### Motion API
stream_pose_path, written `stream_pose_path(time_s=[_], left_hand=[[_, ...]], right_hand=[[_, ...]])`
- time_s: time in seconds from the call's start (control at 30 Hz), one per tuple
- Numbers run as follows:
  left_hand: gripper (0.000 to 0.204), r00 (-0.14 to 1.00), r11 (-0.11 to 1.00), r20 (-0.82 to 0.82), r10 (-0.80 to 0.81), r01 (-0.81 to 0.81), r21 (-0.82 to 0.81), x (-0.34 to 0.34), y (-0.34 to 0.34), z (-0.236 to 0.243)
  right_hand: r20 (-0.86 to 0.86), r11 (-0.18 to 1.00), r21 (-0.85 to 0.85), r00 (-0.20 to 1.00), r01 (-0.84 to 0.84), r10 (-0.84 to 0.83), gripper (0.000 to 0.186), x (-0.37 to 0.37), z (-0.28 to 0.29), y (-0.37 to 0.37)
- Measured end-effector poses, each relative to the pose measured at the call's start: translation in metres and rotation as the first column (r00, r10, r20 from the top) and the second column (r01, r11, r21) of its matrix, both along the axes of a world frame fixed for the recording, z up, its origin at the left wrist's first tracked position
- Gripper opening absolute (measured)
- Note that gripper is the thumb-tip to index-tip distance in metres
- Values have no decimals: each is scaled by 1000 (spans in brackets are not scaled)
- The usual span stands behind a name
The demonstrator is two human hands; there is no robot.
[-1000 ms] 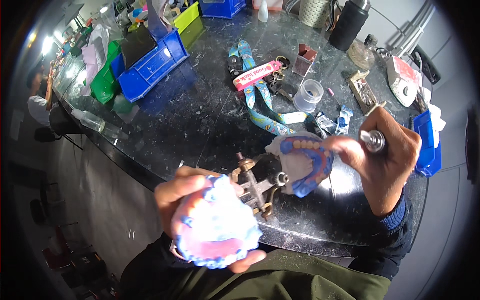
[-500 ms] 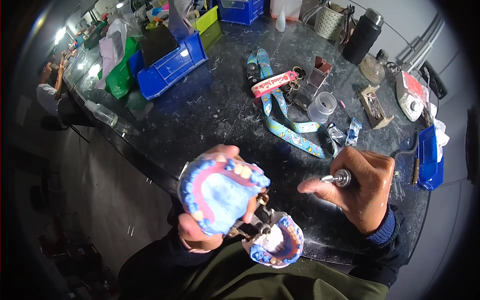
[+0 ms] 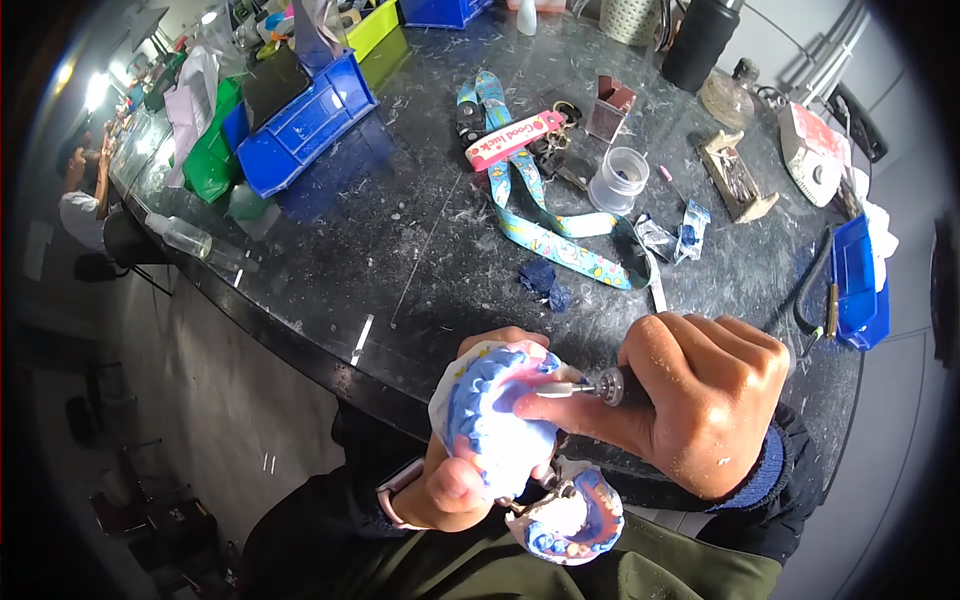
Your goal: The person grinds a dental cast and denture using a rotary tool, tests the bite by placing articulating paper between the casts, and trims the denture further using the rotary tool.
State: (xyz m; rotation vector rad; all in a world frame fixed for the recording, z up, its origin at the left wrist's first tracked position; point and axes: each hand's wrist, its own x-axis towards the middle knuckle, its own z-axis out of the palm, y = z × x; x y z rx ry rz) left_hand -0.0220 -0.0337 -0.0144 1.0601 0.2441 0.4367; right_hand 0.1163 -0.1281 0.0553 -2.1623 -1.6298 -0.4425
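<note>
In my left hand (image 3: 458, 488) I grip the upper half of a dental model (image 3: 478, 395), blue and white with pink wax along its arch. A metal hinge joins it to the lower dental model (image 3: 600, 500), which hangs open over my lap. My right hand (image 3: 705, 405) is closed around a handpiece (image 3: 608, 386) with a metal collar and a slim bur. The bur's tip meets the inner side of the upper model's arch, or lies just above it; which one I cannot tell. My right thumb rests by the same spot. Glare washes out the model's middle.
On the dusty black bench lie a blue patterned lanyard (image 3: 545, 240), a clear cup (image 3: 618, 180), dark blue wax scraps (image 3: 543, 284) and a wooden holder (image 3: 737, 177). A blue bin (image 3: 310, 125) stands far left, another (image 3: 860, 285) at right. A person (image 3: 85, 205) sits far left.
My left hand has brought the dental model to the right and tilted it. The handpiece in my right hand has come left and down, from apart to the model's arch. The view has shifted slightly.
</note>
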Motion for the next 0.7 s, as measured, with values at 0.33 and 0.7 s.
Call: stream_pose_path(time_s=[0.33, 0.7], left_hand=[[87, 987, 987, 7, 158, -159, 16, -4, -9, -17], [96, 998, 991, -30, 58, -61, -116, -1, -7, -3]], right_hand=[[96, 999, -18, 995, 28, -26, 60, -3, -4, 1], [77, 999, -17, 996, 39, -37, 58, -2, -5, -1]])
